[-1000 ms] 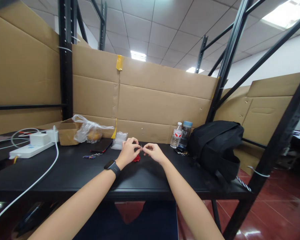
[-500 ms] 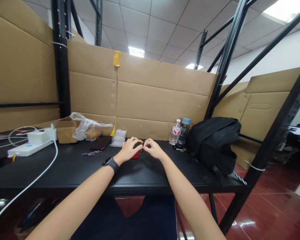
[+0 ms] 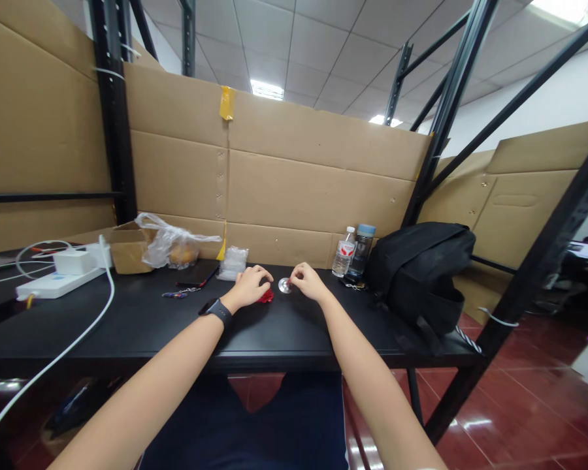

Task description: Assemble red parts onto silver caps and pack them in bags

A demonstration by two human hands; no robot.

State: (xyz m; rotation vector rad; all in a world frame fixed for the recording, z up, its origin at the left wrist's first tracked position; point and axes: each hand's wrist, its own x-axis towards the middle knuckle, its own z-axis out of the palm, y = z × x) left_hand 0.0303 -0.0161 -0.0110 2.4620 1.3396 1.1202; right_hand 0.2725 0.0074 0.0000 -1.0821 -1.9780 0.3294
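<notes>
Both hands are down on the black table point(image 3: 127, 326) at the centre of the frame, working on something tiny, so this looks like the middle of a fiddly job rather than the end of it. A small silver disc point(image 3: 285, 285) lies flat on the table between the hands, and a red bit point(image 3: 266, 297) sits right under the left hand's fingertips. Nothing looks joined up yet as far as I can tell, so I'd guess the actual fitting is still to come.

The left hand point(image 3: 251, 286) rests palm-down with the fingers curled over the red bit, touching it or just about; too small to say whether it's really pinched. The right hand point(image 3: 308, 281) sits just right of the disc, thumb and forefinger drawn together beside its edge. Can't tell if they actually hold anything.

Both forearms run up from the bottom of the frame and converge at the centre, wrists low, a black watch point(image 3: 217, 311) on the left one. Bottles point(image 3: 351, 251) and a black bag point(image 3: 421, 274) sit off to the right.
</notes>
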